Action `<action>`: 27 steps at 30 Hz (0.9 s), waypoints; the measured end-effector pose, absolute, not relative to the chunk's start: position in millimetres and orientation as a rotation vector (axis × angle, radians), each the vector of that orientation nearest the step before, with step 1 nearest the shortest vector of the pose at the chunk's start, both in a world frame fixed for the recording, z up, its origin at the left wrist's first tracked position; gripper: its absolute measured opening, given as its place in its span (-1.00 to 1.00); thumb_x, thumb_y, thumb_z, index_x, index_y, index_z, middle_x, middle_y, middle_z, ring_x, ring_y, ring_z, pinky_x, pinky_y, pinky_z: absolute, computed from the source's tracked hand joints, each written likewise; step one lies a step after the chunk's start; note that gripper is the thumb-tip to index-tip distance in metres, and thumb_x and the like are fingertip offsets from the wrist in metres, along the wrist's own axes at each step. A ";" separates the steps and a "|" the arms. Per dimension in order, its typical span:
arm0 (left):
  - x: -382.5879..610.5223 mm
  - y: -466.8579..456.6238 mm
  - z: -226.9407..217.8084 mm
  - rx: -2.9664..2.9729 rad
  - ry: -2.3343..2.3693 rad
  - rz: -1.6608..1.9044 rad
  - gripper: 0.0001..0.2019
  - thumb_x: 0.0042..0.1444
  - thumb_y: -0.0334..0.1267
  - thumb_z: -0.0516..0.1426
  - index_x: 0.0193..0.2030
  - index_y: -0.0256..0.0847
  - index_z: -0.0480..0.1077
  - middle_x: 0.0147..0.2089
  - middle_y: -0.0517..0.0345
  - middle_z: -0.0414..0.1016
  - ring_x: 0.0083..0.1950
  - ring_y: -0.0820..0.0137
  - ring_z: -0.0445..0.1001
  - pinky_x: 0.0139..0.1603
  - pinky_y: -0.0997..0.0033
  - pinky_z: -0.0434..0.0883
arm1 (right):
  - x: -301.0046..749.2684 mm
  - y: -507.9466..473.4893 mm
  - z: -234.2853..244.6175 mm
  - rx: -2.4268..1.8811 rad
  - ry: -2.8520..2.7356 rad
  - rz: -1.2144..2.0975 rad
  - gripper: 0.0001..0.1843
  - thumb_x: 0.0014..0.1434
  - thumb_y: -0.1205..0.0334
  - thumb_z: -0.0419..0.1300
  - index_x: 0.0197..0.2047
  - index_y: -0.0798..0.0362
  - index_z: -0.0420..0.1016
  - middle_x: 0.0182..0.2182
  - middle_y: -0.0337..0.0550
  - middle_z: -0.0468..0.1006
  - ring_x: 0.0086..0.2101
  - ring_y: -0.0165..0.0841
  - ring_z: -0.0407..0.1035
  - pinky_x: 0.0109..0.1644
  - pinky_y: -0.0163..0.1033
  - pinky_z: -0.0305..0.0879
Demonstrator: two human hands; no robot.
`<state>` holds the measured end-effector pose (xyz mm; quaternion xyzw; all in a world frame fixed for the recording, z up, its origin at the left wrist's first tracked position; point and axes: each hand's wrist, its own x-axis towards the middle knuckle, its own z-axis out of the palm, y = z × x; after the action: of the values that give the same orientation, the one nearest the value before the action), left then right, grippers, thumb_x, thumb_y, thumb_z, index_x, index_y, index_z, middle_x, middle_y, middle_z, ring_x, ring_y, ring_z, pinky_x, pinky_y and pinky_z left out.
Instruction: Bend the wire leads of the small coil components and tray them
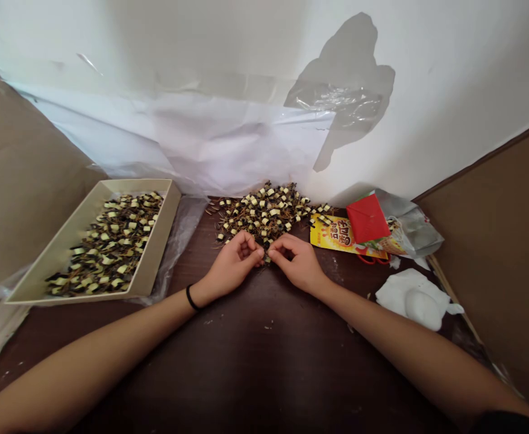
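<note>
Pile (262, 211) of small parts on table (255, 361), just beyond both hands. Left hand (236, 262) and right hand (299, 263) pinched narrow, one part (267, 260) between their fingertips. Tray (159, 241) at left holds similar parts.

Room to pass btw forearms (133, 328) over near tabletop (264, 361), w/ tray (162, 241) blocking L, foil bag (420, 232) & white wad (395, 295) R, pile (264, 212) + wall (223, 36) ahead.
</note>
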<state>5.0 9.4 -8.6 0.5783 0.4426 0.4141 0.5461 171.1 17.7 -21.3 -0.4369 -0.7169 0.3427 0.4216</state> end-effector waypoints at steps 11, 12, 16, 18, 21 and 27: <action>5.6 6.3 -7.0 1.502 1.029 0.932 -0.73 0.05 -0.28 0.12 -0.45 -0.15 0.02 -0.46 0.28 0.33 -0.41 0.48 0.33 -0.37 0.47 0.27 | 169.6 13.0 -17.5 -1.118 -1.879 0.700 -0.85 0.08 0.40 0.12 -0.49 0.07 0.40 -0.51 -0.22 0.38 -0.47 -0.41 0.27 -0.38 -0.31 0.21; 5.6 6.1 -6.8 1.516 1.033 0.925 -0.74 0.05 -0.28 0.11 -0.45 -0.15 0.03 -0.46 0.27 0.34 -0.41 0.48 0.33 -0.36 0.47 0.27 | 169.4 13.0 -17.7 -1.123 -1.877 0.697 -0.85 0.08 0.40 0.11 -0.49 0.07 0.40 -0.51 -0.22 0.38 -0.47 -0.40 0.27 -0.38 -0.31 0.21; 5.8 5.8 -6.5 1.513 1.021 0.919 -0.76 0.06 -0.27 0.12 -0.44 -0.16 0.06 -0.45 0.26 0.34 -0.40 0.48 0.33 -0.34 0.46 0.28 | 169.4 14.2 -18.8 -1.124 -1.853 0.723 -0.86 0.07 0.40 0.12 -0.49 0.07 0.40 -0.51 -0.22 0.39 -0.46 -0.40 0.27 -0.39 -0.32 0.20; 5.4 6.2 -6.7 1.492 0.999 0.929 -0.77 0.07 -0.27 0.13 -0.43 -0.17 0.09 -0.45 0.26 0.33 -0.39 0.48 0.33 -0.34 0.46 0.28 | 169.5 14.9 -18.9 -1.127 -1.829 0.751 -0.86 0.08 0.39 0.13 -0.50 0.06 0.39 -0.52 -0.23 0.38 -0.48 -0.41 0.26 -0.40 -0.32 0.20; 4.1 7.5 -6.9 1.468 0.972 0.934 -0.79 0.07 -0.26 0.14 -0.42 -0.19 0.14 -0.45 0.26 0.31 -0.40 0.49 0.31 -0.33 0.46 0.30 | 169.7 15.8 -18.3 -1.127 -1.799 0.793 -0.85 0.09 0.36 0.14 -0.51 0.07 0.38 -0.53 -0.24 0.37 -0.50 -0.42 0.24 -0.41 -0.33 0.19; 1.8 9.2 -5.5 1.353 0.958 0.978 -0.78 0.04 -0.21 0.19 -0.36 -0.22 0.20 -0.42 0.29 0.27 -0.40 0.53 0.33 -0.33 0.48 0.33 | 170.9 18.4 -21.3 -1.147 -1.710 0.871 -0.85 0.12 0.28 0.13 -0.49 0.06 0.37 -0.51 -0.23 0.37 -0.51 -0.43 0.25 -0.44 -0.32 0.21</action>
<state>1.8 9.2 -5.5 0.5769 0.4084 0.4169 0.5715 170.9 18.4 -21.3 -0.4613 -0.6878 0.3503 0.4375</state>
